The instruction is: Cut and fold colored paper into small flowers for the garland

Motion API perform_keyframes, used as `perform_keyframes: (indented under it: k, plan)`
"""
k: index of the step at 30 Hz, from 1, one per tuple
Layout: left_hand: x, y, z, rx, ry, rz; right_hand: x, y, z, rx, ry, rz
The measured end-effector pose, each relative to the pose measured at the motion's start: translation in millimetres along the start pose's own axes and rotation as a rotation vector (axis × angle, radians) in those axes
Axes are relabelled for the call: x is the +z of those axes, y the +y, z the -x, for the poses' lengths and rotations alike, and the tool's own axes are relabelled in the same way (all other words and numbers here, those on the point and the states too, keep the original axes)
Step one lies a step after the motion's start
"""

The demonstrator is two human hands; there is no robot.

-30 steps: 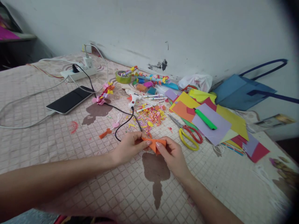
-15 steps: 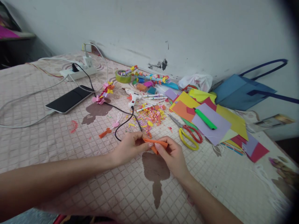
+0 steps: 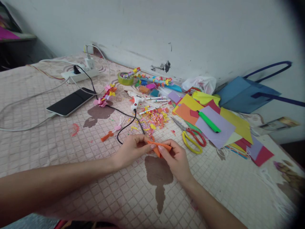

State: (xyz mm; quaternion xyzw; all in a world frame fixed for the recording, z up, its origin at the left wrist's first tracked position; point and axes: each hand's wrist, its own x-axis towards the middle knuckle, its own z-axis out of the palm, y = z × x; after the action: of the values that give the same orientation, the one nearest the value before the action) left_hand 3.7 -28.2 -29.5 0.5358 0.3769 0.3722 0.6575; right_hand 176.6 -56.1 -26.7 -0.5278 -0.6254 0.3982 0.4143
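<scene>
Between my hands is a small folded piece of orange paper [image 3: 157, 150], held just above the quilted cloth. My left hand [image 3: 133, 150] pinches its left end between thumb and fingers. On the other side, my right hand [image 3: 176, 159] grips the right part, its thumb lying on the fold. Beyond my fingers lies a pile of paper scraps [image 3: 156, 118]. Scissors [image 3: 190, 135] with red and yellow handles rest to the right of my right hand. An orange paper cutout [image 3: 107, 136] lies left of my left hand, near a pink cutout [image 3: 117, 127] with a white loop.
A white glue gun [image 3: 135, 99] with a black cord sits behind the scraps. Coloured sheets [image 3: 214, 122] carry a green cutter [image 3: 209, 121] at the right, near a blue bag [image 3: 247, 93]. A tablet [image 3: 71, 101] and a power strip [image 3: 79, 75] are at the left.
The orange paper has tilted slightly, and more of its lower flap shows between my thumbs. Both hands keep their hold with hardly any movement.
</scene>
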Motion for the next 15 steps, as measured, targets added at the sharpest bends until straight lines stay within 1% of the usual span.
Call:
perform_keyframes:
  k: [5,8,12,15]
  plan:
    - [-0.6,1.8,-0.2,0.007,0.020,-0.060,0.5,-0.2,0.8,-0.003,-0.010,-0.021]
    - [-0.2,1.2,0.0,0.022,-0.001,-0.057,0.6,0.8,0.0,-0.001,-0.009,-0.030]
    - [-0.1,-0.8,1.0,0.134,-0.034,-0.043,-0.7,3.3,-2.4,0.017,0.000,-0.075]
    - [-1.3,-2.1,1.8,0.201,-0.050,-0.137,-2.1,3.9,-3.7,0.030,-0.013,-0.102]
